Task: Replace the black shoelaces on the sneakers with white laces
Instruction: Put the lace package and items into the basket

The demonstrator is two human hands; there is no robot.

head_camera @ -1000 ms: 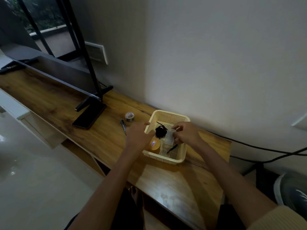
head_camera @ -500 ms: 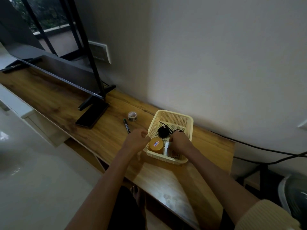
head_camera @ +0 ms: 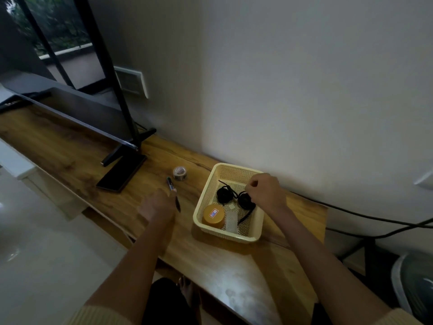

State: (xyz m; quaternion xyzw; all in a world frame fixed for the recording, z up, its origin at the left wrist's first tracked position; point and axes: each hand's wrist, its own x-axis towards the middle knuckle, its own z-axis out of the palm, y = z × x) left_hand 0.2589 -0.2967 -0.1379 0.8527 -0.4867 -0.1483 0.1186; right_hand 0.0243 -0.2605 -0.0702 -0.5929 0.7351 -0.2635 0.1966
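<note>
Cream mesh basket (head_camera: 198, 208) sits on the wooden desk (head_camera: 218, 268), close to the wall. Everything below is placed off the basket.

Black laces (head_camera: 224, 194): inside the basket, rear half, in two coiled bundles side by side. Loose ends trail toward the basket's back left and its front right corner. The right bundle is partly covered by the right hand.

Right hand (head_camera: 266, 193): over the basket's rear right corner, directly above the right lace bundle. Fingers curled in, thumb tip against the index finger. Cannot tell whether it pinches a lace strand or holds nothing; contact with the bundle is hidden by the hand itself.

Left hand (head_camera: 158, 206): outside the basket, off its left wall, above the desk, well apart from the laces. Motion-blurred. Fingers loosely curled, nothing seen in it.

Also inside the basket, front half: orange round jar (head_camera: 213, 215) with a label on its lid, at the front left corner. White flat packet (head_camera: 230, 222) just right of the jar, contents unreadable.

Left of the basket on the desk: black marker (head_camera: 171, 186) lying just beside the left hand's knuckles, tape roll (head_camera: 180, 173) behind the marker. Further left, a dark screen (head_camera: 89, 113) on its stand.

Right of the basket, black cables (head_camera: 375, 220) run along the wall.
</note>
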